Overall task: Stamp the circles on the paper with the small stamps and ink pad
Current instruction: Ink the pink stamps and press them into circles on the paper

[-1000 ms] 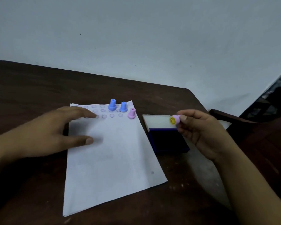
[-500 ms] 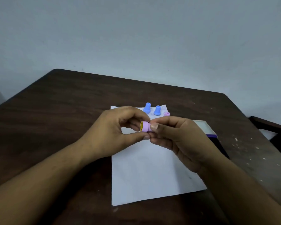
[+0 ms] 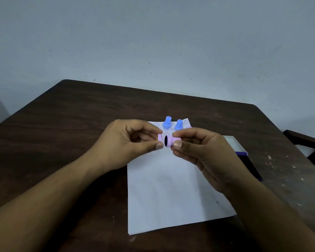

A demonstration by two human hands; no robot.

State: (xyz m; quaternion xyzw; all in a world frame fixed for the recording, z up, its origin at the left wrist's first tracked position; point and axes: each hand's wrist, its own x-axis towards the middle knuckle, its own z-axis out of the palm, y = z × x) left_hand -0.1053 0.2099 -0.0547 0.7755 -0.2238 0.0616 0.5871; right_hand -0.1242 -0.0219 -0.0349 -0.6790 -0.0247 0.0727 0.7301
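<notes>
Pink stamp (image 3: 169, 140) pinched in right hand (image 3: 204, 153), its cap (image 3: 159, 137) pinched in left hand (image 3: 129, 142), just apart, seemingly baring the dark face for inking.

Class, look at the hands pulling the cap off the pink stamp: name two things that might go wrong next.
The small cap pinched in the left hand might slip and roll off the table. The stamp in the right hand shows a dark inked face, hovering above the paper; it might smudge fingers or paper.

Single head-worn wide-angle view, looking forward and down from above the person's forearms, close to the fingers (image 3: 159, 146) held mid-frame, dark worktop (image 3: 65, 124) spreading beyond and beside them, pale wall (image 3: 153, 42) filling the upper half
</notes>
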